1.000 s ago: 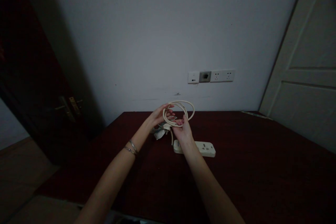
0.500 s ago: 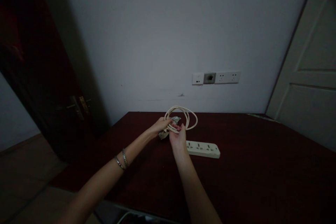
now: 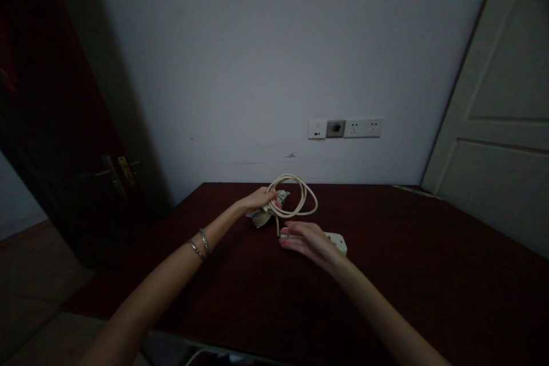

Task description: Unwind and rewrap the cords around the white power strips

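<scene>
My left hand (image 3: 259,199), with two silver bracelets at the wrist, is closed around one side of a coiled cream power cord (image 3: 312,197). The loops stand up to the right of its fingers. Beneath and behind that hand is a crumpled pale wrapping (image 3: 259,219), partly covered. From the coil, the cord drops toward the left end of a white power strip (image 3: 338,242) lying on the table. My right hand (image 3: 309,240) reaches over the strip with its fingers stretched out, hiding most of the sockets. Its fingertips are beside the cord end of the strip.
The dark red table (image 3: 240,286) meets a pale wall with a row of wall sockets (image 3: 362,127). A dark door (image 3: 86,143) with a handle stands at left, a light panelled door (image 3: 493,126) at right. Beneath the table's front edge, a white cable (image 3: 195,356) shows.
My right hand has left the cord coil and moved down and right onto the power strip, its fingers straightening. My left hand still holds the coil. The view has shifted slightly.
</scene>
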Tool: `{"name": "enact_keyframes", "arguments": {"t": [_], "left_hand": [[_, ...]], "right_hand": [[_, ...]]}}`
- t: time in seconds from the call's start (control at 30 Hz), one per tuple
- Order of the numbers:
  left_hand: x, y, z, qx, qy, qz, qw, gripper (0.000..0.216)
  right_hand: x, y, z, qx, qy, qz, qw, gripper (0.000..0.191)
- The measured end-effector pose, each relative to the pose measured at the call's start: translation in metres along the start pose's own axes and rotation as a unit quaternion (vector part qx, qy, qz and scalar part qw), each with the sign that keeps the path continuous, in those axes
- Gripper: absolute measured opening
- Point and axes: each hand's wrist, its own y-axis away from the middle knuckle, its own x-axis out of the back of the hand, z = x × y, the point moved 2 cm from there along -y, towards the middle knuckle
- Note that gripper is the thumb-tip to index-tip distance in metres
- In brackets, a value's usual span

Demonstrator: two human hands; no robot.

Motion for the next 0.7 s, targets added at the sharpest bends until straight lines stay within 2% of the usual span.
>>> {"name": "enact_keyframes", "arguments": {"t": [0.07, 0.1, 0.17, 0.23, 0.27, 0.3, 0.33, 0.37, 0.47, 0.53, 0.6, 0.7], "left_hand": [[0.000, -0.001, 0.002, -0.003, -0.007, -0.042, 0.999, 0.035], [0.000, -0.002, 0.004, -0.003, -0.011, -0.054, 0.998, 0.035], [0.000, -0.004, 0.007, 0.004, -0.024, -0.060, 0.998, 0.035], [-0.001, -0.008, 0.011, 0.015, -0.039, -0.065, 0.997, 0.035], [-0.001, -0.011, 0.014, 0.019, -0.044, -0.074, 0.996, 0.035], [-0.001, -0.013, 0.017, 0.021, -0.050, -0.086, 0.995, 0.034], [-0.001, -0.015, 0.022, 0.020, -0.057, -0.097, 0.993, 0.032], [-0.001, -0.018, 0.027, 0.017, -0.067, -0.107, 0.992, 0.031], [0.002, -0.026, 0.047, 0.005, -0.105, -0.118, 0.987, 0.031], [0.004, -0.030, 0.064, -0.005, -0.124, -0.116, 0.985, 0.033], [0.005, -0.031, 0.084, -0.015, -0.136, -0.118, 0.983, 0.031], [0.002, -0.027, 0.120, -0.034, -0.148, -0.130, 0.980, 0.028]], "right_hand": [[0.016, 0.003, -0.023, 0.119, 0.133, 0.057, 0.982, 0.032], [0.023, 0.004, -0.036, 0.205, 0.192, 0.094, 0.955, 0.037], [0.033, 0.003, -0.056, 0.337, 0.315, 0.179, 0.869, 0.049], [0.040, -0.002, -0.067, 0.405, 0.417, 0.236, 0.778, 0.058], [0.042, -0.007, -0.069, 0.421, 0.451, 0.248, 0.747, 0.062], [0.045, -0.012, -0.071, 0.431, 0.467, 0.248, 0.731, 0.067], [0.047, -0.019, -0.072, 0.433, 0.466, 0.240, 0.733, 0.074], [0.050, -0.026, -0.072, 0.422, 0.450, 0.221, 0.755, 0.081], [0.057, -0.046, -0.071, 0.323, 0.323, 0.118, 0.882, 0.083], [0.057, -0.050, -0.073, 0.258, 0.204, 0.051, 0.943, 0.072], [0.054, -0.047, -0.080, 0.237, 0.106, 0.019, 0.966, 0.062], [0.044, -0.035, -0.096, 0.226, 0.019, 0.008, 0.974, 0.046]]}}
